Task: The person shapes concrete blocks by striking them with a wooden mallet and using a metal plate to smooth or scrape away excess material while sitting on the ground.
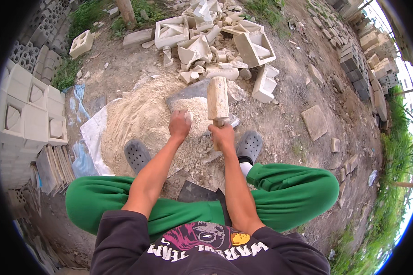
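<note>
In the centre of the frame, curled fingers of the left hand [179, 125], closed round a small pale piece [189, 116], with the exact hold partly hidden. Just to the right, clenched fingers of the right hand [222, 136] round the handle of a wooden mallet [218, 98], head toward the top of the frame. Possible from here: a knock on the left knuckles, because of the short gap to the mallet; also a slip of the handle, in case of dust on the palm. Just above the left hand in the frame, a dark slab [193, 90] partly under pale crumbs [193, 105]; perhaps an unsteady support, because of the loose powder [135, 117] beside it. Lower, at both sides, grey clogs [249, 145] with open holes, so probably poor protection against a stray blow or sharp chip. Farther, at the top of the frame, a heap of broken blocks [197, 49], perhaps liable to slide after strong shaking.
</note>
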### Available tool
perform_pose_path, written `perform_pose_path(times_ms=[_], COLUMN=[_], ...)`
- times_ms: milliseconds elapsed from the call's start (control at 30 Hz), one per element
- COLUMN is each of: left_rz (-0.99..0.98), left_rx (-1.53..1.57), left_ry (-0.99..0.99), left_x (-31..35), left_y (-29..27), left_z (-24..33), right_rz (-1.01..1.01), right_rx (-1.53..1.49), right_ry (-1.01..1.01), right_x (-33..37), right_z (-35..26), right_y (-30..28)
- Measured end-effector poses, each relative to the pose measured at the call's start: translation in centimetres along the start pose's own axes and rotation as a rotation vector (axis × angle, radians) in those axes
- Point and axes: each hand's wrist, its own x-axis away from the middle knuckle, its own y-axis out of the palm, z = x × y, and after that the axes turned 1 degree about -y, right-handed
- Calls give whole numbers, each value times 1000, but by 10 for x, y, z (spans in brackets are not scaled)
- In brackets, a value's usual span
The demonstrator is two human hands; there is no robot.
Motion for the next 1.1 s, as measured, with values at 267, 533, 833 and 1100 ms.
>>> perform_pose_path(times_ms=[267,533,833,1100], left_rz=[-195,-142,-184,-84], left_rx=[78,145,167,204], left_ry=[-73,-161,-212,-302], left_x=[2,3,-4,2], left_y=[4,-3,-2,4], left_z=[-5,-11,-2,-11], right_rz=[110,-37,149,-106], right_rx=[112,397,99,488], right_ry=[-415,-115,-510,-110], right_x=[6,-13,-10,-11], right_z=[2,42,25,49], right_y=[35,52,47,51])
